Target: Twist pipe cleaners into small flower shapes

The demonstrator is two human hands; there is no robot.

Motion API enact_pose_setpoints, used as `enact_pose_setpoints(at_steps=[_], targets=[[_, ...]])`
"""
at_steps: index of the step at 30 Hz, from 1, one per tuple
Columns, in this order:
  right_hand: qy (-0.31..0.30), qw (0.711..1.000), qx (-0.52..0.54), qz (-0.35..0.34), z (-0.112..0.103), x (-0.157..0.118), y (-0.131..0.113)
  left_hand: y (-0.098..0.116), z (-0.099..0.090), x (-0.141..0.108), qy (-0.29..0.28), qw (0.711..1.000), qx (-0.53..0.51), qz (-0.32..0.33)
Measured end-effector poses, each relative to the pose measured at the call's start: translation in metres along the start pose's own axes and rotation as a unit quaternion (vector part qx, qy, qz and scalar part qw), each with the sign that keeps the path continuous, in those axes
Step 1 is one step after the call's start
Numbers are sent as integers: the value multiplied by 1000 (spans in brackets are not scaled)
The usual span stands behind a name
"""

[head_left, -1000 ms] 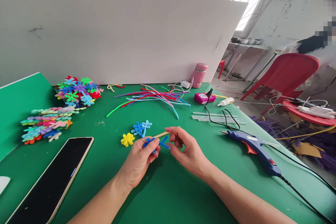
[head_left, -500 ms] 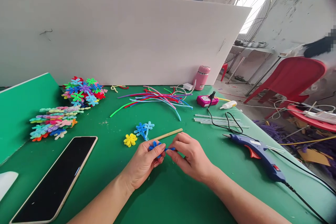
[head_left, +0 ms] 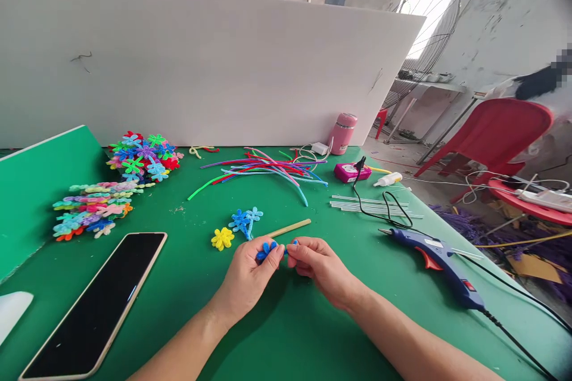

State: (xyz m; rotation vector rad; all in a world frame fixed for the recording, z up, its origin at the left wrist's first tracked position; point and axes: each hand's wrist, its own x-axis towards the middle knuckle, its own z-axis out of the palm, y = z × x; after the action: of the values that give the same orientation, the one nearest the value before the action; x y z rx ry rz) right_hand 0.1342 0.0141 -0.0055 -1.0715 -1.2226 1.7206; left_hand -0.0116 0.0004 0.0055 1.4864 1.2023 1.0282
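A dark blue pipe-cleaner flower (head_left: 265, 250) is pinched between the thumb and fingers of my left hand (head_left: 250, 271). My right hand (head_left: 324, 265) grips the end of the same blue pipe cleaner close beside it, thumb against forefinger; a small blue tip shows above those fingers. Just beyond my hands a wooden stick (head_left: 288, 228) lies on the green table, partly hidden by my left hand. Two joined blue pipe-cleaner flowers (head_left: 243, 221) lie to its left, near a yellow flower (head_left: 222, 239).
Loose pipe cleaners (head_left: 268, 166) lie farther back. Finished flowers (head_left: 143, 155) are heaped at the left behind a phone (head_left: 96, 303). At right are a glue gun (head_left: 440, 259), its cord, glue sticks (head_left: 370, 205), a magenta box (head_left: 353, 172) and a pink flask (head_left: 343, 133).
My right hand has turned, its fingers now curled into a tighter pinch around the blue pipe cleaner's end. My left hand still holds the flower, shifted slightly.
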Motion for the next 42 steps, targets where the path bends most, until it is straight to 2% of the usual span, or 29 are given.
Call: enact_pose_setpoints(at_steps=[4, 8, 10, 12, 15, 17, 21, 25, 29, 32, 36, 39, 42], targets=[[1, 989, 134, 63, 3, 1, 1, 6, 2, -1, 28, 997, 40, 61], [-8, 983, 169, 67, 2, 1, 2, 8, 4, -3, 56, 994, 19, 91], [-14, 987, 148, 57, 1, 1, 2, 7, 4, -3, 59, 995, 16, 80], [-21, 994, 103, 38, -1, 0, 1, 5, 3, -3, 35, 998, 4, 44], [-34, 999, 29, 6, -3, 0, -1, -1, 2, -3, -7, 998, -67, -21], [-39, 999, 2, -5, -3, 0, -3, -4, 2, -2, -15, 991, -126, -46], [-42, 999, -27, -14, -2, 0, -2, -6, 4, -1, -2, 974, -209, -86], [-51, 994, -76, -52, -4, -1, -1, -4, 4, 1, 16, 953, -284, -109], [-28, 984, -151, -92, -6, -3, -3, -5, 1, 5, 61, 922, -363, -124], [22, 962, -225, -153, -6, -2, -3, -6, -1, 7, 73, 906, -397, -129], [74, 911, -320, -251, -8, -1, 1, -5, -1, 7, 66, 897, -417, -134], [68, 861, -392, -315, -9, -2, 2, -4, 0, 6, 69, 891, -422, -156], [46, 811, -455, -364, -10, -2, 2, -5, 0, 4, 48, 895, -410, -171]])
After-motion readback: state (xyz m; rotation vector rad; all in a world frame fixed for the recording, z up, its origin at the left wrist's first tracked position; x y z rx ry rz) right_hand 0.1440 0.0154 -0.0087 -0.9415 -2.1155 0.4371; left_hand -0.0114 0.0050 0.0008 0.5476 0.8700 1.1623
